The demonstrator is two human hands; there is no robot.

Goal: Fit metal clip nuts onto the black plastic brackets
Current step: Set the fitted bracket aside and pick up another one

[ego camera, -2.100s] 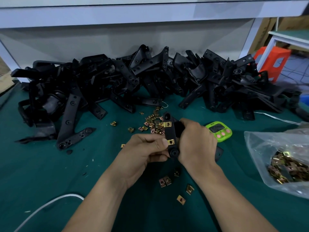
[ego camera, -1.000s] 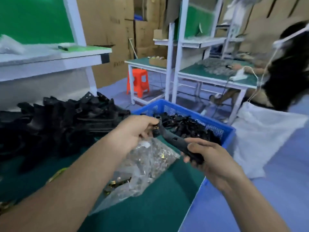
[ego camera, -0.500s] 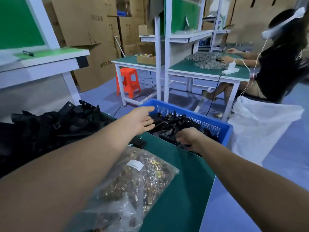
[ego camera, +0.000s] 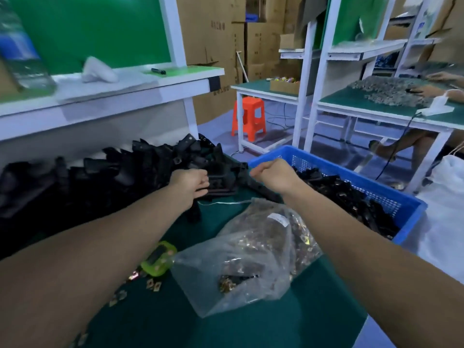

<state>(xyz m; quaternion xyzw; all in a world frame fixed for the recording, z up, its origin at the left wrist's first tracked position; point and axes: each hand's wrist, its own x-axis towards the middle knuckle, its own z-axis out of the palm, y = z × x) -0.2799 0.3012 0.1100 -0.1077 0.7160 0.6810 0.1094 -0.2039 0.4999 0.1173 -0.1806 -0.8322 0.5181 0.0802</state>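
Observation:
A long pile of black plastic brackets [ego camera: 140,167] lies along the back of the green table [ego camera: 251,322]. My left hand [ego camera: 192,182] reaches into the pile's right end, its fingers curled on a black bracket [ego camera: 222,185]. Beside it, my right hand [ego camera: 273,175] hovers loosely curled and holds nothing, just above the near rim of a blue basket [ego camera: 351,169] with more black brackets inside. A clear bag of metal clip nuts [ego camera: 258,249] lies between my forearms. Several loose clip nuts [ego camera: 153,285] lie on the mat under my left arm.
A green timer [ego camera: 158,259] sits left of the bag. A thin white cord [ego camera: 226,202] runs across the mat below my hands. Off the table's right edge are an orange stool [ego camera: 248,116], white benches and another person's hands [ego camera: 437,91].
My right hand has left the basket without the bracket it carried there. My left hand has swung left from above the basket to the pile and closed on a bracket. The view has turned left.

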